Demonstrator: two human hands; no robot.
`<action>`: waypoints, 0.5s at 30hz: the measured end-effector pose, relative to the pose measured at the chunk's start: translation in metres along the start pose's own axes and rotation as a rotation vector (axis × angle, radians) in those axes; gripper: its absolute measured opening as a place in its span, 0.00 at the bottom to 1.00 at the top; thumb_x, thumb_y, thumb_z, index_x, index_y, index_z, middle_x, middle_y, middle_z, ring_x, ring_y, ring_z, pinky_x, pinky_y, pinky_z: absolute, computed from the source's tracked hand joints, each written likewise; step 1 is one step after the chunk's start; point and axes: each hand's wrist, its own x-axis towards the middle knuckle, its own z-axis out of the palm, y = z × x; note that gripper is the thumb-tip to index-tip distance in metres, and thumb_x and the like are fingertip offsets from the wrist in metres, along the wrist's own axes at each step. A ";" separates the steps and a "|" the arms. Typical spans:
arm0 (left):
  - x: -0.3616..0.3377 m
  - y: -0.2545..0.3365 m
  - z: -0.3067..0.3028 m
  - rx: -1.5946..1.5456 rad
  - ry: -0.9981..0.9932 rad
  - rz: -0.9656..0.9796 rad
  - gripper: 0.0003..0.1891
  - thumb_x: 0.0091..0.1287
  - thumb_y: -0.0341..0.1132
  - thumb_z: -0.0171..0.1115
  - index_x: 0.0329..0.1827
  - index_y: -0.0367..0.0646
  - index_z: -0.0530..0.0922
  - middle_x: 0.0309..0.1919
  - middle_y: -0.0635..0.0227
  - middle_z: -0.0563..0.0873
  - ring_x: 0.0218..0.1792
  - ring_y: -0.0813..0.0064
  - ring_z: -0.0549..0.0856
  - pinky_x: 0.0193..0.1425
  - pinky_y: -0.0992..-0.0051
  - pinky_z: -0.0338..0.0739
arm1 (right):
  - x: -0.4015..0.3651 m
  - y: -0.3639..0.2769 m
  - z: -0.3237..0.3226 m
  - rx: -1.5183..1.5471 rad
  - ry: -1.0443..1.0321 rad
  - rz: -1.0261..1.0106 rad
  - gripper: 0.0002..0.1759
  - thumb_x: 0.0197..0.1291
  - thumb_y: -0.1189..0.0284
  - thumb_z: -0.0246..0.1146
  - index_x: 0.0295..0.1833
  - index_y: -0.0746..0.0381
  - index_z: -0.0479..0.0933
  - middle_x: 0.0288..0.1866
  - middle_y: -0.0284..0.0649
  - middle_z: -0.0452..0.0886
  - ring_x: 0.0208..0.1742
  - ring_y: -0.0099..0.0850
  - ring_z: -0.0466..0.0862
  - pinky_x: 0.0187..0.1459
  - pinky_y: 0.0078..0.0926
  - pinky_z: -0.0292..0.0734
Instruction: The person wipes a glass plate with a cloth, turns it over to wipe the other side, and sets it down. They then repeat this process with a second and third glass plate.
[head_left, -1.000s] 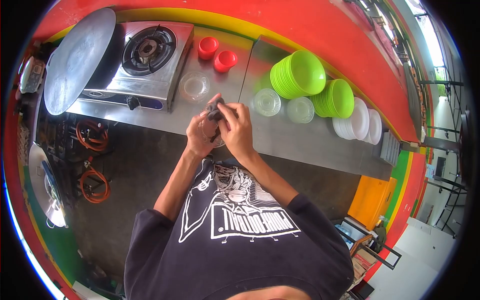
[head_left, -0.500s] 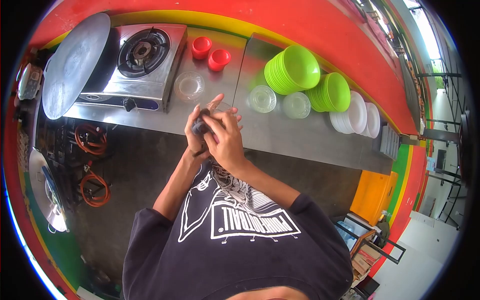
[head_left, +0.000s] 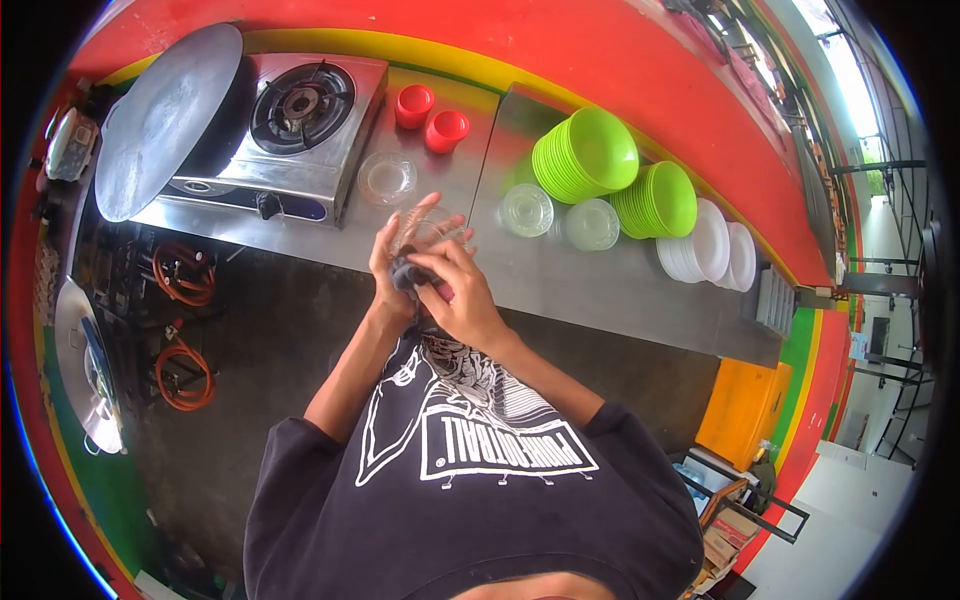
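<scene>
In front of my chest, my left hand [head_left: 388, 262] holds a clear glass bowl [head_left: 432, 232], its fingers spread up behind the see-through wall. My right hand [head_left: 462, 295] pinches a bunched dark grey cloth [head_left: 407, 272] against the bowl's near side. Both hands are close together, just over the front edge of the steel counter [head_left: 560, 285]. Beyond them lies another clear glass bowl [head_left: 387, 178] on the counter. Two more, a clear bowl [head_left: 526, 211] and a second clear bowl [head_left: 592, 224], stand to the right.
Two red cups [head_left: 447, 130] stand behind, beside a gas stove [head_left: 290, 170] with a large metal lid [head_left: 170, 125]. Stacked green bowls [head_left: 585, 155] and white bowls [head_left: 693, 243] line the counter's back right. Orange hoses [head_left: 185, 375] hang below left; a yellow box [head_left: 742, 412] stands right.
My left fingers have spread wider and the bowl sits higher, more in view. My right hand has shifted slightly lower with the cloth. The whole view has tilted a little.
</scene>
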 end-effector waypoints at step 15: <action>0.000 0.005 0.018 0.037 0.105 0.034 0.37 0.71 0.59 0.45 0.77 0.46 0.66 0.62 0.48 0.80 0.62 0.49 0.81 0.67 0.52 0.76 | -0.003 0.011 -0.021 0.085 -0.033 0.055 0.21 0.54 0.81 0.66 0.56 0.64 0.82 0.51 0.44 0.78 0.52 0.44 0.81 0.54 0.38 0.78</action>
